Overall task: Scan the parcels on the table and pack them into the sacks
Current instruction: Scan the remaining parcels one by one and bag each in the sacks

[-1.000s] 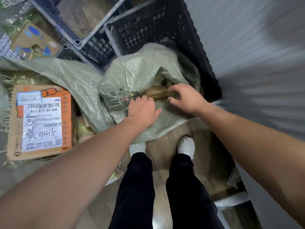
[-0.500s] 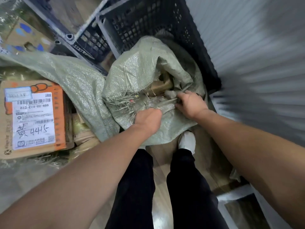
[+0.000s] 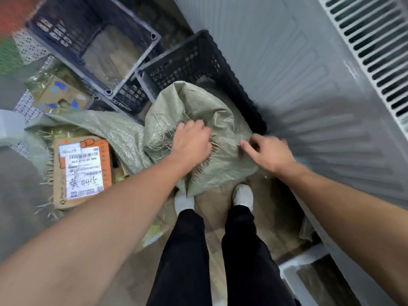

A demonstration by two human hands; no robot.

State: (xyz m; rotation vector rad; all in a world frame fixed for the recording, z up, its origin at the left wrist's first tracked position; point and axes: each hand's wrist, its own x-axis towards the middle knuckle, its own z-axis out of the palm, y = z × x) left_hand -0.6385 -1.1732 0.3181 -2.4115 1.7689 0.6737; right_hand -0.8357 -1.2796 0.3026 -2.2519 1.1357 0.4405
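Note:
A green woven sack (image 3: pixel 217 111) stands on the floor in front of my feet, leaning into a black crate (image 3: pixel 199 60). Its frayed mouth is folded over, so whatever is inside is hidden. My left hand (image 3: pixel 192 143) grips the frayed edge at the sack's top. My right hand (image 3: pixel 268 152), blurred, pinches the fabric on the sack's right side. To the left, a cardboard parcel (image 3: pixel 82 171) with an orange print and a white shipping label lies face up in a second green sack (image 3: pixel 99 127).
A second dark crate (image 3: pixel 92 40) stands behind the first. A brown box with blue spots (image 3: pixel 61 98) lies at the left. A grey ribbed panel (image 3: pixel 309 85) closes off the right side. My white shoes (image 3: pixel 242 195) stand just below the sack.
The sack's mouth, open a second ago with a brown parcel showing, is now folded shut. My left hand has moved up onto the top edge, and my right hand has shifted to the right.

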